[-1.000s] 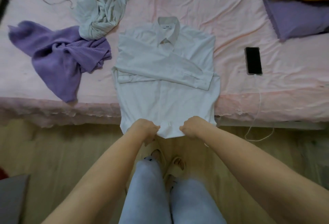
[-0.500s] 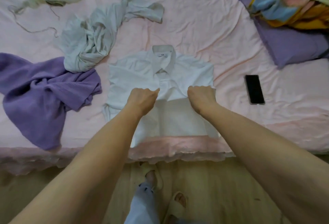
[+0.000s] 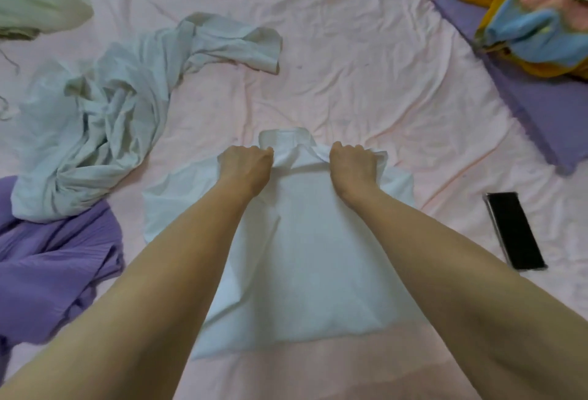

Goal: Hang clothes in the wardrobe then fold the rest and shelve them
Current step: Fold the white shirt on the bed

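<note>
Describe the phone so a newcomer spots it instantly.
Start at the pink bed sheet, then go to the white shirt being folded at its centre. Right of the shirt, near the purple pillow, lies the phone: the only flat, black, glossy rectangle among soft fabrics.

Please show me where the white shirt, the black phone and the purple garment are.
white shirt (image 3: 305,259), head view, on its folded-over back panel.
black phone (image 3: 514,230), head view, on its screen.
purple garment (image 3: 54,259), head view, on its pleated middle.
</note>
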Tool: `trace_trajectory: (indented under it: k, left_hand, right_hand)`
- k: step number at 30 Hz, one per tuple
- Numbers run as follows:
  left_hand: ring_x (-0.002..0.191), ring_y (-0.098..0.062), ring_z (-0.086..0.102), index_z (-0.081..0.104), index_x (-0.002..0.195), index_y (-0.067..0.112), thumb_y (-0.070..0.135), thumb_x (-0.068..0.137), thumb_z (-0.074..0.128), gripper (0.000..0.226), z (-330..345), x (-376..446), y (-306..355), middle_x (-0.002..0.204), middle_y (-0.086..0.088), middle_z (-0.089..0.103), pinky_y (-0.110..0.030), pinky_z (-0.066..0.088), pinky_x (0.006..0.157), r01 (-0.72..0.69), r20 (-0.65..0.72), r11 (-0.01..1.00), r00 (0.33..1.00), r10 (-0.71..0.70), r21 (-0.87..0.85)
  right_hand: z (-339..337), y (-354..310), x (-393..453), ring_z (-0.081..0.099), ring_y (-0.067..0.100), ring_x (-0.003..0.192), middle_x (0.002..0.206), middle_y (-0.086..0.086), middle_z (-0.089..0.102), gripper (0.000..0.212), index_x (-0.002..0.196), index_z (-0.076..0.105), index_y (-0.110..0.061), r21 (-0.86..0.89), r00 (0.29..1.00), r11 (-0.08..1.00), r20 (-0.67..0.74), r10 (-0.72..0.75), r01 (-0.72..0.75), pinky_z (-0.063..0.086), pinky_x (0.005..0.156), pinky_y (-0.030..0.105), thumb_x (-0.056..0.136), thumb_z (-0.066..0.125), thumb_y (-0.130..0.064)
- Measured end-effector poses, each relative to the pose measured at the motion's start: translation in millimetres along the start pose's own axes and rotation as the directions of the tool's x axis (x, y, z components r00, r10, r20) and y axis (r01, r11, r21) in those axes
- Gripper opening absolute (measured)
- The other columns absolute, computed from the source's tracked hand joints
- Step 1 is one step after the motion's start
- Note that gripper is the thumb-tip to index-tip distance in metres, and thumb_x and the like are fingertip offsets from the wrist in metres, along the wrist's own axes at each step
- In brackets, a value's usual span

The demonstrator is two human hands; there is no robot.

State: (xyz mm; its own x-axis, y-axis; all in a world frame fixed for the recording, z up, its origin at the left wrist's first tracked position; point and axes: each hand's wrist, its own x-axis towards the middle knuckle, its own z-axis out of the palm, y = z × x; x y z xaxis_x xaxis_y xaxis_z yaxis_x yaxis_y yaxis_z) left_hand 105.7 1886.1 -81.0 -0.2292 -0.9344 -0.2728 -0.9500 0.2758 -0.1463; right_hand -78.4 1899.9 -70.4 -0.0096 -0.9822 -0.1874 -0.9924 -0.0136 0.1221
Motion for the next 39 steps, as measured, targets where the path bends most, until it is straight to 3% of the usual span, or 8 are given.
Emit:
trace_trajectory:
  k: [5,9,15,19,24,29,33,39]
  left_hand:
    - [0.103,-0.035,0.061,0.053,0.121,0.017,0.008,0.092,0.041,0.033,8,50,5,0.112,-0.011,0.064,-0.035,0.034,0.071,0.168,-0.045,0.980,0.984,-0.173,-0.111]
    - [0.137,-0.037,0.024,0.012,0.152,0.017,0.011,0.094,0.048,0.068,22,68,17,0.149,-0.017,0.025,-0.049,0.040,0.091,0.329,0.055,0.870,0.941,-0.333,-0.366]
    - [0.137,-0.030,0.033,0.041,0.142,0.013,0.025,0.092,0.056,0.054,17,52,90,0.145,-0.010,0.042,-0.038,0.023,0.111,-0.245,-0.190,0.899,0.964,0.186,-0.363]
    - [0.132,-0.023,0.039,0.047,0.136,0.018,0.029,0.094,0.050,0.043,17,51,128,0.140,-0.002,0.046,-0.032,0.030,0.105,-0.285,-0.036,0.886,0.956,0.292,-0.365]
    - [0.149,-0.019,0.001,0.006,0.154,0.017,0.028,0.097,0.052,0.074,24,56,135,0.162,-0.003,-0.004,-0.031,0.027,0.112,-0.152,0.075,0.875,0.975,0.209,-0.460]
    - [0.114,-0.029,0.051,0.066,0.116,0.012,0.019,0.087,0.066,0.030,22,74,146,0.126,-0.006,0.057,-0.038,0.048,0.072,-0.294,-0.270,0.891,0.941,0.206,-0.346]
    - [0.079,-0.024,0.057,0.071,0.088,0.015,0.017,0.091,0.058,0.013,5,96,166,0.088,0.000,0.062,-0.029,0.032,0.055,-0.240,-0.369,0.870,0.927,0.073,-0.431]
    - [0.127,-0.024,0.047,0.023,0.152,0.018,0.015,0.095,0.057,0.066,-17,113,200,0.159,-0.005,0.011,-0.036,0.050,0.093,-0.277,-0.274,0.513,0.958,0.084,-0.812]
  right_hand:
    - [21,4,61,0.050,0.032,0.114,0.117,0.015,0.059,0.031,0.121,0.048,-0.006,0.144,0.999,0.990,-0.033,0.001,0.004,0.040,0.083,0.039,0.092,0.039,0.001]
    - [41,20,67,0.026,0.027,0.137,0.151,0.011,0.026,0.058,0.144,0.028,-0.011,0.364,0.997,0.929,-0.056,-0.058,0.075,0.036,0.105,0.037,0.093,0.055,-0.018]
    - [51,86,3,0.032,0.025,0.136,0.146,0.008,0.038,0.072,0.143,0.034,-0.012,0.612,0.985,0.782,-0.025,0.172,-0.121,0.027,0.107,0.036,0.085,0.066,-0.041]
    - [58,111,-29,0.033,0.020,0.135,0.148,0.000,0.035,0.091,0.148,0.025,-0.019,0.421,0.972,0.907,0.219,-0.091,-0.010,0.023,0.110,0.034,0.077,0.066,-0.058]
    - [66,120,-14,0.054,0.026,0.105,0.111,0.004,0.062,0.026,0.115,0.055,-0.015,0.337,0.999,0.941,0.046,-0.027,0.010,0.037,0.088,0.034,0.091,0.051,-0.026]
    - [66,148,14,0.056,0.026,0.080,0.086,0.005,0.060,0.011,0.089,0.051,-0.012,0.667,0.949,0.677,0.248,0.194,-0.312,0.043,0.069,0.036,0.095,0.047,-0.021]
    - [62,178,25,0.048,0.021,0.064,0.068,0.000,0.053,0.009,0.088,0.048,-0.013,0.736,0.970,0.633,0.165,0.178,-0.241,0.037,0.059,0.033,0.096,0.048,-0.018]
    - [56,197,28,0.062,0.025,0.083,0.080,-0.002,0.058,0.015,0.110,0.045,-0.013,0.911,0.888,0.294,0.142,0.438,-0.291,0.048,0.074,0.035,0.095,0.047,-0.013]
